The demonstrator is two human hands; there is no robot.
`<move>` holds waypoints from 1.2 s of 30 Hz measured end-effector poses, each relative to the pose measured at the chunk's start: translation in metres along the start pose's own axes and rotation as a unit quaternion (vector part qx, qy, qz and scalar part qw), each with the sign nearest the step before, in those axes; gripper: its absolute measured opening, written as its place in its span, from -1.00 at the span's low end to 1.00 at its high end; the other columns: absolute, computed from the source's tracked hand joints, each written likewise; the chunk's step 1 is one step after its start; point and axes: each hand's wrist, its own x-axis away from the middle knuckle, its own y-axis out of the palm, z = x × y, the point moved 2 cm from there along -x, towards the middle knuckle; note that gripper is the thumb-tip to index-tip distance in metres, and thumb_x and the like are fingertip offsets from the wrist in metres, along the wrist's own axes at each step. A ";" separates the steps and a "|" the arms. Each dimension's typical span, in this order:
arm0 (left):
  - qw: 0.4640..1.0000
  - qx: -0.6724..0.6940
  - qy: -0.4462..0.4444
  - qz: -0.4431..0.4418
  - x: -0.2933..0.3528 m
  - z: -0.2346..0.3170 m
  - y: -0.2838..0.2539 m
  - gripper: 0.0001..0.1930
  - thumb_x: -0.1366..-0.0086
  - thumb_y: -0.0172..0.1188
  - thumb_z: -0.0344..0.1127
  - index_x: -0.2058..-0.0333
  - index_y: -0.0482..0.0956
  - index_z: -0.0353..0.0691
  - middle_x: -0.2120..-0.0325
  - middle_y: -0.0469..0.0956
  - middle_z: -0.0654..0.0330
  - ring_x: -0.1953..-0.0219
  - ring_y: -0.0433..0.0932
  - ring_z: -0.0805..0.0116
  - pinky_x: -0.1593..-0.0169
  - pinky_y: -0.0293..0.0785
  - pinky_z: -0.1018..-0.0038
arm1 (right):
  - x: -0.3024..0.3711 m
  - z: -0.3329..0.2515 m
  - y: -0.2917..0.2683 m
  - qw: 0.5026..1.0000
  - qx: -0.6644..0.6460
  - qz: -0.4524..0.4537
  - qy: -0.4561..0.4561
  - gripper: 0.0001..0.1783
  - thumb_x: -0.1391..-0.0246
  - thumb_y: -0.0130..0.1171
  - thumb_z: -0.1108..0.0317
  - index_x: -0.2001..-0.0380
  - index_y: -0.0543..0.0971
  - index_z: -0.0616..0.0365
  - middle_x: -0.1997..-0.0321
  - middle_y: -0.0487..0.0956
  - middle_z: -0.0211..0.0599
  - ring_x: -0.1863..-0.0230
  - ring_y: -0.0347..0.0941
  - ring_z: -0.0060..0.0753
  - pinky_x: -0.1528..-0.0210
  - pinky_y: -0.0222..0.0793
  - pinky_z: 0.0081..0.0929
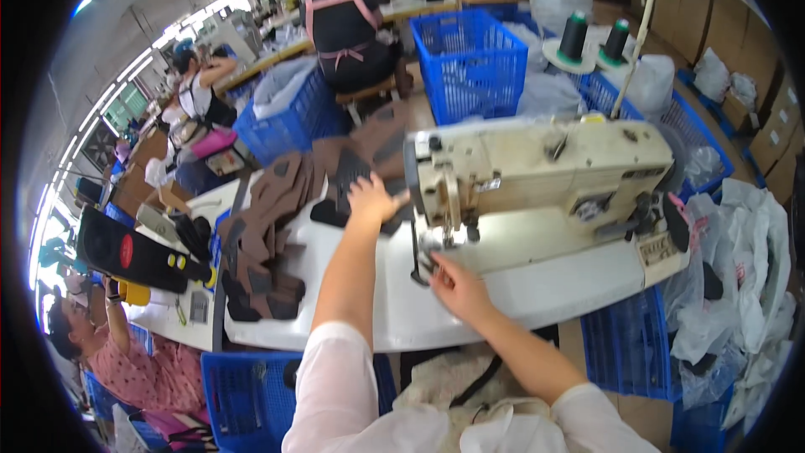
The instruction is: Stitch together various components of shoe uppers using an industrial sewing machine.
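My left hand (375, 201) reaches forward with its fingers spread on a brown cut piece with dark grey patches (340, 159), to the left of the sewing machine's head. The cream sewing machine (537, 159) stands on the white table (360, 302). My right hand (459, 287) is just in front of the needle area (453, 231), thumb and fingers bent together near the machine's left end. Something dark shows at its fingertips, too small to make out. More brown and dark pieces (264, 218) lie overlapping in a long pile on the table's left side.
Blue crates stand behind the machine (470, 63), below the table's left (251, 394) and at its right (625, 344). Two dark thread cones (573, 38) rise behind the machine. Plastic bags (729, 260) fill the right side. People work at the left and far back.
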 end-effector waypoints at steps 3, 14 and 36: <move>0.999 0.028 -0.015 -0.036 -0.021 0.003 -0.034 0.18 -0.08 -0.04 0.58 -0.30 0.15 -0.49 0.08 0.61 -0.14 0.00 0.59 -0.09 -0.17 0.33 -0.07 | -0.005 -0.017 -0.002 0.999 0.044 -0.032 -0.004 -0.46 -0.08 0.27 0.29 -0.17 0.48 0.02 0.37 0.60 -0.33 0.45 0.53 -0.39 0.34 0.46 -0.48; 0.988 0.025 -0.059 -0.141 -0.074 0.025 -0.037 -0.52 -0.17 0.10 -0.18 -0.04 0.60 -0.26 -0.06 0.56 0.02 -0.08 0.54 -0.12 -0.07 0.48 -0.06 | -0.008 -0.012 -0.002 0.998 -0.001 -0.059 0.018 -0.44 -0.09 0.29 0.32 -0.19 0.46 0.06 0.34 0.56 -0.44 0.47 0.42 -0.56 0.36 0.39 -0.61; 0.887 0.255 0.032 0.384 -0.032 -0.161 -0.192 -0.66 -0.15 0.05 -0.23 0.25 0.66 -0.35 0.34 0.61 -0.22 0.18 0.62 -0.09 0.04 0.48 0.23 | -0.001 -0.012 0.005 0.999 -0.034 -0.036 -0.011 -0.47 -0.05 0.30 0.28 -0.13 0.50 -0.05 0.35 0.61 -0.35 0.45 0.55 -0.36 0.34 0.51 -0.45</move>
